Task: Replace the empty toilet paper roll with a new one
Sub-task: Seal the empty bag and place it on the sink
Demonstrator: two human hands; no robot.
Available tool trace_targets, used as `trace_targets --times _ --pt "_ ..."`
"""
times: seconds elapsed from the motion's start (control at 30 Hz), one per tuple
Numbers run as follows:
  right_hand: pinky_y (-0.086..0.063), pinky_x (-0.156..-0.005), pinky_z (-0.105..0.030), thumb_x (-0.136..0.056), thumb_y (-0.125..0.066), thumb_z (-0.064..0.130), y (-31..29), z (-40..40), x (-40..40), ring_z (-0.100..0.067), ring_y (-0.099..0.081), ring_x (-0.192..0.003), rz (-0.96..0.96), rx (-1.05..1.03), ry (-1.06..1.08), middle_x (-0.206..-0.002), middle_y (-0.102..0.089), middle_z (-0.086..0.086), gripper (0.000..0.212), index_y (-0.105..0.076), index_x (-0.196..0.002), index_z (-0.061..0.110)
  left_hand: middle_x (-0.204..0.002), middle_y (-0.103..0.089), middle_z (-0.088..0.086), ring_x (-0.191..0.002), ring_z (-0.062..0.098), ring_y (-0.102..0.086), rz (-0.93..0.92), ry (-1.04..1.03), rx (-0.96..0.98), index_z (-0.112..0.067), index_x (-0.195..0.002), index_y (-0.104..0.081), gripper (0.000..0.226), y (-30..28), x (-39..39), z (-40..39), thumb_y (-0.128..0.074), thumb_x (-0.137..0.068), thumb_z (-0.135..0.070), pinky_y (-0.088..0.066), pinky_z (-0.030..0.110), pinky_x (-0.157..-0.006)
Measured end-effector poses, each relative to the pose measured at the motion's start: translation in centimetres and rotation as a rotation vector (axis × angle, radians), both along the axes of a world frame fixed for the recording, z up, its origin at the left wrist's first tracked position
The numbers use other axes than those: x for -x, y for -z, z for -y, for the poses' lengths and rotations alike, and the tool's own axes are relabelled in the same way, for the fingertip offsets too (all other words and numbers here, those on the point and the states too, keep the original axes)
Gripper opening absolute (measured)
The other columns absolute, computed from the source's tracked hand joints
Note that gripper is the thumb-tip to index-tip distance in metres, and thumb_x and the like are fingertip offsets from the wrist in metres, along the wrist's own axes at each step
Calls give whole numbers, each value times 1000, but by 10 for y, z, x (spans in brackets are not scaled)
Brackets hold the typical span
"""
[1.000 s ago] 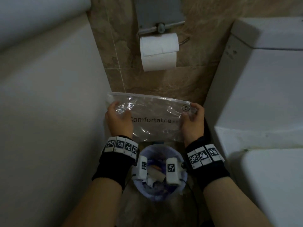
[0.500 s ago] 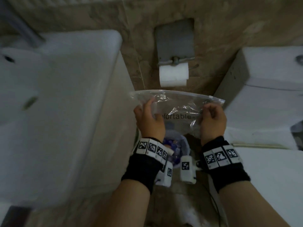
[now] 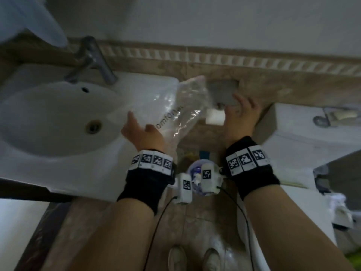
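Note:
A white toilet paper roll (image 3: 214, 117) hangs on the wall holder under its grey metal flap (image 3: 222, 92). My left hand (image 3: 143, 134) holds a clear, empty plastic bag (image 3: 181, 106) with printed lettering, tilted up over the right edge of the sink. My right hand (image 3: 240, 117) is off the bag, fingers spread, right beside the roll and in front of the holder's right end; whether it touches the roll is unclear. Both wrists wear black bands with marker tags.
A white sink (image 3: 58, 118) with a metal tap (image 3: 93, 59) fills the left. The toilet tank (image 3: 312, 137) stands at the right. A small waste bin (image 3: 197, 170) with rubbish sits on the floor between my wrists. My shoes (image 3: 195, 259) show below.
The view has risen and pulled back, so the sink now shows. My right hand let go of the bag and moved to the roll; my left hand swung the bag up and left.

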State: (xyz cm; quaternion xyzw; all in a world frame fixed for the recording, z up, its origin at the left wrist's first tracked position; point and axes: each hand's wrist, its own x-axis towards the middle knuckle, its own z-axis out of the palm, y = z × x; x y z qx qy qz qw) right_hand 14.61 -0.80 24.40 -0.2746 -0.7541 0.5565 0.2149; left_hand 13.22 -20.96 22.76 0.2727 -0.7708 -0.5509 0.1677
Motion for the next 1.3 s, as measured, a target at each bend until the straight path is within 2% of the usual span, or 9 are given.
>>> trace_targets --times 0.1,0.2,0.33,0.53,0.67,0.77,1.0,1.13,1.3 --pt "-41 -106 -31 -94 -56 8 -19 62 17 -30 -52 -126 53 -66 -306 -137 -54 -17 34 -64 -127 11 -154 -27 24 -141 38 -29 227 -90 113 -5 -153 -23 72 -5 -13 45 -58 -90 -3 -18 30 -114" --pt "-38 -97 -17 -99 -54 23 -27 130 15 -17 -53 -125 284 221 -696 -141 -57 -9 36 -59 -133 12 -160 -8 22 -144 38 -21 434 -107 119 -12 -156 -14 81 -4 -30 76 -61 -91 -18 -18 35 -116" --pt "-30 -105 -28 -101 -40 46 -14 178 12 -20 -45 -132 580 271 -891 -151 -46 -7 52 -51 -141 16 -159 25 24 -149 36 15 541 5 440 -27 -156 1 109 9 -41 109 -76 -80 -34 3 49 -119" --pt "-25 -115 -34 -108 -17 34 10 196 23 -33 -36 -142 619 -16 -936 -154 -40 -18 52 -42 -143 5 -152 46 6 -139 32 40 401 290 947 -46 -150 -7 103 25 -30 123 -76 -76 -33 13 59 -114" --pt "-29 -118 -42 -102 -34 45 28 195 42 -38 -37 -140 616 -229 -845 -155 -36 -15 51 -37 -149 26 -161 29 4 -147 30 27 477 512 901 -41 -150 -26 68 35 -30 114 -43 -89 -65 18 60 -111" --pt "-30 -117 -44 -97 -48 41 40 189 54 -37 -32 -140 552 -349 -768 -156 -25 -10 56 -34 -150 31 -163 22 9 -151 30 9 673 579 765 -35 -154 -15 88 48 -39 115 -29 -81 -81 15 61 -114" --pt "-9 -123 -47 -102 -38 21 63 181 68 -33 -12 -150 656 -488 -911 -163 -17 -15 51 -30 -151 9 -158 19 30 -145 37 28 780 340 562 -19 -154 16 137 46 -40 112 -55 -59 -87 14 56 -115" --pt "-32 -110 -47 -97 -37 10 65 175 74 -45 -33 -134 724 -602 -893 -150 -28 -22 47 -34 -144 5 -156 30 26 -145 34 30 569 163 562 -29 -154 15 132 41 -37 129 -71 -63 -71 17 51 -114" --pt "-31 -111 -45 -97 -34 2 58 176 84 -38 -30 -139 682 -662 -888 -150 -33 -21 46 -33 -142 -4 -162 23 11 -147 33 25 496 247 851 -41 -153 -6 108 37 -30 134 -76 -71 -48 12 62 -114"
